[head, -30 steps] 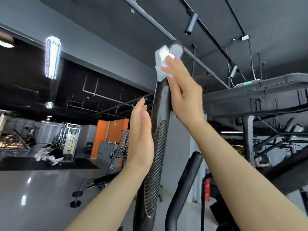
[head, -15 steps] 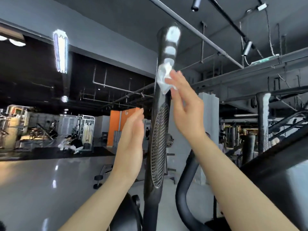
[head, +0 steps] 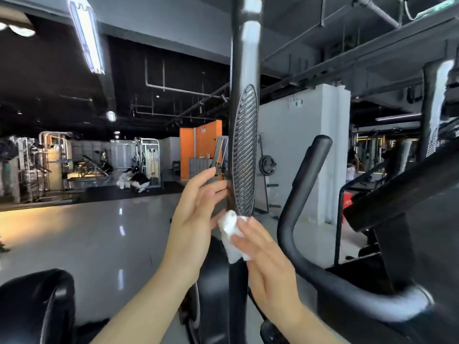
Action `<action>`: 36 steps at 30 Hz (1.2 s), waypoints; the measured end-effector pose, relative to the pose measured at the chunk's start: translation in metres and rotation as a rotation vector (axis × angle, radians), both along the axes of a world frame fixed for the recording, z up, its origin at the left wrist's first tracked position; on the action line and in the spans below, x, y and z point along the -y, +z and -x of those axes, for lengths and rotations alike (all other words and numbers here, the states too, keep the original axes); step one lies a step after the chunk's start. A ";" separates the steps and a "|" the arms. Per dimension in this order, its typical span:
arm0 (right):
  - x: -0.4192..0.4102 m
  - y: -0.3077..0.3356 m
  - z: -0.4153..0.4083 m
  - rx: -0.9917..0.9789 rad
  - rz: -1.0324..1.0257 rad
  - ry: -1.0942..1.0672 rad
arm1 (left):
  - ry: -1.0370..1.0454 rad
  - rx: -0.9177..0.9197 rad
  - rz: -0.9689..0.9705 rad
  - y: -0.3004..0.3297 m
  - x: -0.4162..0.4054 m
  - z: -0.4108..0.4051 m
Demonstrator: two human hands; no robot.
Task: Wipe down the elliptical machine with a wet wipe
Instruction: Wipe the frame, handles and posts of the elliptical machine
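The elliptical's tall black handle bar (head: pixel 244 78) runs up the middle of the view, with a ribbed oval grip pad (head: pixel 244 155) on it. A crumpled white wet wipe (head: pixel 231 234) lies against the bar just below that pad. My right hand (head: pixel 268 264) presses the wipe onto the bar with straight fingers. My left hand (head: pixel 196 219) is beside the bar on its left, fingers straight, fingertips touching the bar near the pad's lower end.
A curved black fixed handle (head: pixel 305 194) of the machine rises to the right. A black rounded cover (head: pixel 37 306) sits at lower left. Another machine (head: pixel 409 194) stands at right. Glossy floor (head: pixel 87 239) stretches left toward distant gym equipment and a crouching person (head: pixel 135 180).
My right hand has slid the wipe down the bar from near its top to just below the ribbed pad. The left hand has stayed beside the bar. The view has tilted downward.
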State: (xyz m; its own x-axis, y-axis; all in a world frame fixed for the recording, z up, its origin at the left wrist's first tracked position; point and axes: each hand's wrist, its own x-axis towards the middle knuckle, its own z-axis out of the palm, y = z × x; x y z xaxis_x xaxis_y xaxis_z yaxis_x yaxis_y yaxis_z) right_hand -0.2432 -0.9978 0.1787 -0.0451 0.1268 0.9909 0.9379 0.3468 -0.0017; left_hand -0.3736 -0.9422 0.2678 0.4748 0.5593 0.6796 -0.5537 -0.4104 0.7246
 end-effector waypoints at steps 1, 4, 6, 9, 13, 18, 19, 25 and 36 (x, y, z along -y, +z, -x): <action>0.004 0.015 0.002 -0.024 -0.019 0.013 | 0.003 0.000 -0.001 0.000 0.002 0.001; 0.010 0.081 0.005 -0.189 -0.133 0.046 | -0.003 0.025 -0.018 -0.002 0.007 0.001; 0.003 0.110 0.008 -0.263 -0.172 0.075 | -0.031 0.057 0.013 -0.006 0.009 0.001; -0.015 0.086 0.018 -0.286 -0.179 0.104 | -0.046 0.060 0.019 -0.013 0.008 0.000; -0.030 -0.012 0.027 -0.171 -0.134 0.019 | -0.038 0.025 -0.020 -0.012 0.002 0.002; -0.019 -0.080 0.020 -0.061 0.009 -0.117 | -0.100 -0.040 -0.058 -0.016 -0.003 0.006; -0.012 -0.072 0.018 -0.055 -0.024 -0.118 | -0.105 -0.045 -0.061 -0.018 -0.003 0.006; 0.002 0.024 0.016 -0.294 -0.206 0.036 | -0.089 -0.037 -0.025 -0.026 -0.005 0.005; 0.004 -0.116 0.053 -0.803 0.069 0.068 | -0.063 -0.086 -0.164 -0.050 0.005 0.005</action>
State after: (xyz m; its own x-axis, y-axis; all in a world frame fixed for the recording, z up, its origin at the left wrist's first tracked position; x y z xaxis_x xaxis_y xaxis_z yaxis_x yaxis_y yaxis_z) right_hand -0.2965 -1.0021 0.0623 0.6673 0.2117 0.7140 0.6182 0.3772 -0.6896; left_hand -0.3784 -0.9472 0.2178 0.5655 0.4119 0.7145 -0.5213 -0.4929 0.6967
